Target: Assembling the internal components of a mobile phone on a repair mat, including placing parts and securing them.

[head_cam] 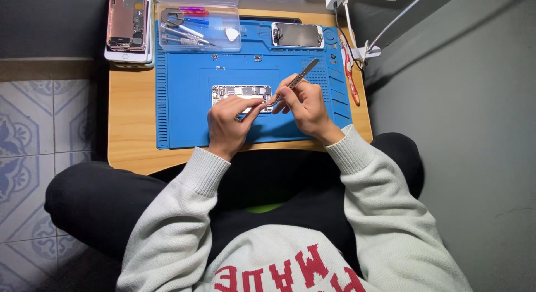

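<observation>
Noted at the far left corner of the wooden table [131, 124]: a stack of opened phones [128, 24], then a clear tool box [198, 27] with screwdrivers and a white pick inside.

Kept the opened phone [240, 92] flat near the middle of the blue work mat [184, 102], internals up. Steadied its near edge with the left hand [229, 121], fingers curled and pressed onto the frame.

Gripped the tweezers [298, 79] in the right hand [304, 105], thumb and forefinger closed narrowly about the shank, tips down at the phone's right end, just beside the left fingertips. Could not tell whether the tips carried any part: too small.

Judged as likely hazards:
- slipping the metal tips across the board, through uneven pressure, and scratching or shorting it;
- flicking a small part off the mat by squeezing too hard;
- jabbing the left fingertips, given the closeness.

Left the screen panel [297, 35] farther right, well apart.
</observation>
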